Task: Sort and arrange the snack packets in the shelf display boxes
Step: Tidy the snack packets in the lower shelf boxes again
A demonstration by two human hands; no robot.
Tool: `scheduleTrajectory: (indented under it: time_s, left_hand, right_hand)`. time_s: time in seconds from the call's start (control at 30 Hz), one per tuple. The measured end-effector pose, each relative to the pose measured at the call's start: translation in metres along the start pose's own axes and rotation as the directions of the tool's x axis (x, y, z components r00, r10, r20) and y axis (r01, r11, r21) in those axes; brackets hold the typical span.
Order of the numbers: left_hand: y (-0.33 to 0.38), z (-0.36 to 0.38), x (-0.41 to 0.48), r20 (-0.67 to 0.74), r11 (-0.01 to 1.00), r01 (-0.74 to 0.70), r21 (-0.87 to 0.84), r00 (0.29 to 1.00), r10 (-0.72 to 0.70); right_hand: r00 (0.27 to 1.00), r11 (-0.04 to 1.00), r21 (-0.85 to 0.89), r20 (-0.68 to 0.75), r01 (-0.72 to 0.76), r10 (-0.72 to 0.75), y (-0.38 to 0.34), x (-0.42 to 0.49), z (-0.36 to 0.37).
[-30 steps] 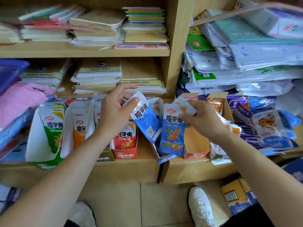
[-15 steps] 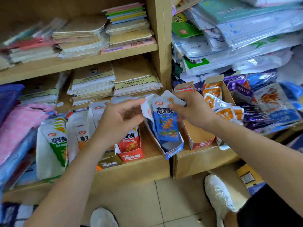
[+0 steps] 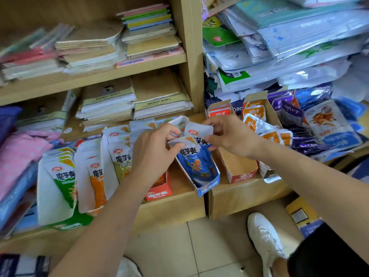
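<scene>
Blue snack packets (image 3: 196, 162) stand upright in a narrow blue display box (image 3: 208, 186) at the front edge of a wooden shelf (image 3: 175, 204) as a person squares them up by their white top seams. The left hand (image 3: 152, 150) pinches the top of the front packet between thumb and fingers (image 3: 169, 127), while the right hand (image 3: 232, 134) pinches the top of the packet behind it, fingers drawn narrow around the foil edge. Gripping the seams appears to let both packets be slid down and lined up with their labels facing out. To the left, a red box (image 3: 159, 191) and green packets (image 3: 63, 176) sit grouped by flavour. To the right, an open box (image 3: 242, 176) looks empty, just beside spilled orange packets (image 3: 267, 134) that are likely next to be sorted.
</scene>
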State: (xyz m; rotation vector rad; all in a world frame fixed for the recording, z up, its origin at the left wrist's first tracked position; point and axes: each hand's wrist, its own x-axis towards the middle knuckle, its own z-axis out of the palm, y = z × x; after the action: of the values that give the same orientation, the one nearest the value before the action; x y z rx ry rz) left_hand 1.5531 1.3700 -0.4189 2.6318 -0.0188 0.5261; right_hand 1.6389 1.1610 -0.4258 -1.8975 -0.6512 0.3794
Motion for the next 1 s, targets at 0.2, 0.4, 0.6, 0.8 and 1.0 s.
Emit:
scheduleTrajectory:
  time_s: [0.2, 0.4, 0.6, 0.8, 1.0]
  left_hand:
    - [-0.002, -0.002, 0.000, -0.043, 0.991, -0.046, -0.129, 0.998, 0.040]
    - [0.006, 0.002, 0.000, -0.166, 0.941, -0.021, -0.338, 0.985, -0.037]
    - [0.007, 0.009, -0.001, -0.089, 0.959, -0.064, -0.276, 0.995, 0.041]
    - [-0.008, -0.009, -0.003, -0.132, 0.974, -0.228, 0.008, 0.965, 0.227]
    - [-0.014, -0.003, -0.025, 0.164, 0.910, -0.375, 0.177, 0.923, 0.348]
  right_hand:
    - [0.982, 0.989, 0.110, -0.168, 0.103, -0.084, -0.006, 0.001, 0.000]
    - [0.997, 0.968, 0.241, 0.000, 0.069, -0.071, -0.016, -0.002, 0.001]
    - [0.984, 0.960, -0.217, 0.031, 0.176, -0.173, 0.003, 0.003, 0.013]
    - [0.979, 0.933, -0.303, -0.008, 0.194, -0.206, 0.000, 0.008, 0.012]
    - [0.940, 0.940, -0.259, -0.197, 0.223, -0.278, -0.009, 0.011, 0.016]
